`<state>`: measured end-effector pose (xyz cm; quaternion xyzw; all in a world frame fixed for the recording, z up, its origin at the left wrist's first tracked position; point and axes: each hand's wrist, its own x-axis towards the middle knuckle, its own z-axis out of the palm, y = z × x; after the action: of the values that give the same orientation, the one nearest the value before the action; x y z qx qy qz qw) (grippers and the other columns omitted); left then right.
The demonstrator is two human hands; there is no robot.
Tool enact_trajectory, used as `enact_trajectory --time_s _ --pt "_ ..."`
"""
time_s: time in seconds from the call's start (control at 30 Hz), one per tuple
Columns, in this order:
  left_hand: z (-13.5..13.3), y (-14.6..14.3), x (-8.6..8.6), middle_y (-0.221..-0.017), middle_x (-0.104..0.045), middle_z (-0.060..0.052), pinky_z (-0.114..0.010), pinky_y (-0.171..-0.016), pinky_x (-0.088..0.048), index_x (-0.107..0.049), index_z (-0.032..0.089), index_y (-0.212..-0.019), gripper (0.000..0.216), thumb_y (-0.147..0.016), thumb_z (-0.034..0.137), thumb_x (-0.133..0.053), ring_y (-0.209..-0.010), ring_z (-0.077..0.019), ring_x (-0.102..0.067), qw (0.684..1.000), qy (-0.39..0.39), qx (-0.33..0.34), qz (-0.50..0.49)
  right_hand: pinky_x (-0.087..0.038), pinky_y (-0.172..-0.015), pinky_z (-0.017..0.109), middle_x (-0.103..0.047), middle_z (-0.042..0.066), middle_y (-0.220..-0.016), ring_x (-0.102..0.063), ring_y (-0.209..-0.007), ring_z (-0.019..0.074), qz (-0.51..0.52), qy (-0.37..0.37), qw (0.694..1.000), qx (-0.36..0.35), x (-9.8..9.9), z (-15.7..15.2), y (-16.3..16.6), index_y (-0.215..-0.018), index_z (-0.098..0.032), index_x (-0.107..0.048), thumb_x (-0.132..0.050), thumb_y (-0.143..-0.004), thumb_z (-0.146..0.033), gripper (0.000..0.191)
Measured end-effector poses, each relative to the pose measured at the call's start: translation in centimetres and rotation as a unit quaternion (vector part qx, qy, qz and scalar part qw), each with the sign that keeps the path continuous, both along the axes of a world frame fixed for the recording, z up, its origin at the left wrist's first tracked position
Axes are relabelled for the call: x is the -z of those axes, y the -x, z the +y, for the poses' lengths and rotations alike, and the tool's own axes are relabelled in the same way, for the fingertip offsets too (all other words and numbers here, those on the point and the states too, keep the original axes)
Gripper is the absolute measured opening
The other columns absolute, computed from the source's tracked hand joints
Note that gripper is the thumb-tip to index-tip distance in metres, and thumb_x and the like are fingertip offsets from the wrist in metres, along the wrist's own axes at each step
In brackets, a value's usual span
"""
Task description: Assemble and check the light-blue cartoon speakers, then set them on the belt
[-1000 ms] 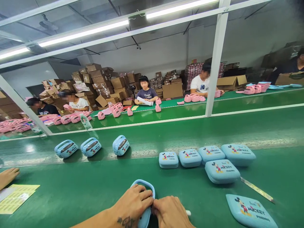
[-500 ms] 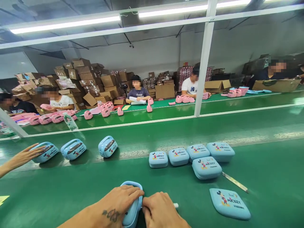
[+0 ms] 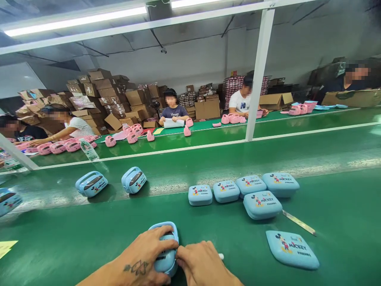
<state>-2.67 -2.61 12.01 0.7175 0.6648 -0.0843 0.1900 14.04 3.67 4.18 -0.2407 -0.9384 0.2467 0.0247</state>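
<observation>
My left hand (image 3: 151, 254) is wrapped over a light blue case (image 3: 167, 259) with a carry handle, pressing it on the green table. Dark lettering shows between my fingers. My right hand (image 3: 205, 262) is closed in a pinch against the case's right edge. The white end of a thin stick-like tool (image 3: 220, 256) pokes out beside its knuckles; the rest is hidden in the hand. To the right lies a loose blue lid panel (image 3: 292, 249) printed with Mickey. Behind it, a blue Mickey case (image 3: 262, 205) sits in front of a row of similar ones.
Two handled blue cases (image 3: 91, 184) stand beyond my hands, and another handled case (image 3: 8, 201) is at the left edge. A narrow pale strip (image 3: 299, 222) lies near the lid panel. Yellow paper (image 3: 7, 248) is at left. Co-workers sit across at a bench with pink cases (image 3: 58, 146).
The co-worker's hand at the left has gone from view, and the case it touched is farther left. My left fingers have spread over the case. My right hand stays at its edge.
</observation>
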Motion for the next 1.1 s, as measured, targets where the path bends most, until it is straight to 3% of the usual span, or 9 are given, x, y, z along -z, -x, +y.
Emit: enact_trajectory --time_s 0.37,0.57,0.77,1.0,1.1 --pt "0.3 -0.3 -0.2 -0.133 -0.063 -0.007 -0.049 -0.096 -0.056 -0.071 0.031 -0.108 0.051 -0.059 0.029 -0.084 -0.112 -0.0348 -0.068 1.0 0.026 -0.011 0.005 -0.013 -0.054 0.031 -0.079 -0.003 -0.102 -0.076 -0.087 0.0232 -0.012 -0.015 1.0 0.001 -0.2 0.1 -0.2 -0.104 -0.03 -0.066 -0.048 -0.093 -0.024 0.022" --pt "0.2 0.2 0.9 -0.137 -0.059 -0.007 -0.05 -0.096 -0.055 -0.07 0.033 -0.107 0.05 -0.058 0.032 -0.082 -0.114 -0.0359 -0.066 1.0 0.002 0.004 0.011 -0.013 -0.054 0.033 -0.079 0.0 -0.1 -0.076 -0.084 0.0225 -0.017 -0.021 1.0 -0.002 0.0 -0.2 -0.2 -0.105 -0.027 -0.067 -0.049 -0.092 -0.022 0.023" --pt "0.4 -0.6 1.0 -0.135 -0.061 -0.011 -0.052 -0.099 -0.053 -0.07 0.027 -0.102 0.047 -0.057 0.026 -0.082 -0.116 -0.0378 -0.065 0.999 0.031 -0.015 0.026 -0.012 -0.055 0.033 -0.08 -0.001 -0.096 -0.075 -0.084 0.019 0.011 0.015 1.0 0.017 0.2 -0.3 -0.3 -0.1 -0.029 -0.068 -0.048 -0.093 -0.026 0.021" --pt "0.6 -0.8 0.9 -0.129 -0.064 -0.012 -0.052 -0.095 -0.057 -0.07 0.022 -0.105 0.049 -0.058 0.025 -0.081 -0.108 -0.037 -0.069 1.0 0.004 -0.006 0.017 -0.014 -0.056 0.032 -0.08 -0.001 -0.09 -0.074 -0.081 0.0173 0.067 0.032 0.996 0.056 -0.2 0.1 -0.2 -0.091 -0.028 -0.067 -0.048 -0.093 -0.026 0.019" --pt "0.8 -0.4 0.2 -0.133 -0.065 -0.015 -0.055 -0.097 -0.056 -0.067 0.022 -0.118 0.067 -0.055 0.032 -0.086 -0.116 -0.0408 -0.067 1.0 0.014 -0.008 -0.011 -0.018 -0.057 0.031 -0.079 -0.002 -0.086 -0.073 -0.078 0.015 0.085 0.024 0.995 0.039 0.3 1.0 -0.6 -0.086 -0.026 -0.066 -0.048 -0.093 -0.024 0.019"
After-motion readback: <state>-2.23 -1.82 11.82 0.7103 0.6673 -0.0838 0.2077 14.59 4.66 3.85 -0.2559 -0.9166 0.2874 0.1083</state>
